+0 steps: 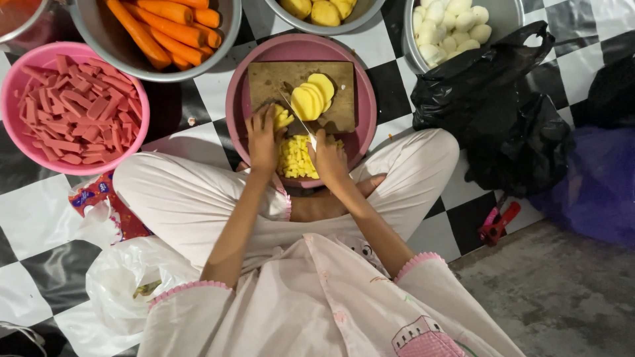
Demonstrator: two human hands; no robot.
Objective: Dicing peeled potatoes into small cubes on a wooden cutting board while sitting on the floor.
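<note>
Centre frame: left hand (263, 137) gripping potato strips (283, 118) on a wooden cutting board (269, 80), right hand (329, 158) clenching a knife (297, 118).

1. We see soft, even indoor light from above; nothing is blown out.
2. Our shadows are weak: a faint dark rim lies under the pink basin (235, 112) and beside the black bags (503, 112).
3. Mild glare sits on the steel bowl (228, 39) rim and the glossy checkered floor (390, 49).
4. Focus is sharp at the centre, on the board (264, 82) and the potato slices (312, 96).
5. We notice slight softness and wide-angle bending toward the edges.
6. The right corner by the purple bag (595, 185) is dimmer.
</note>
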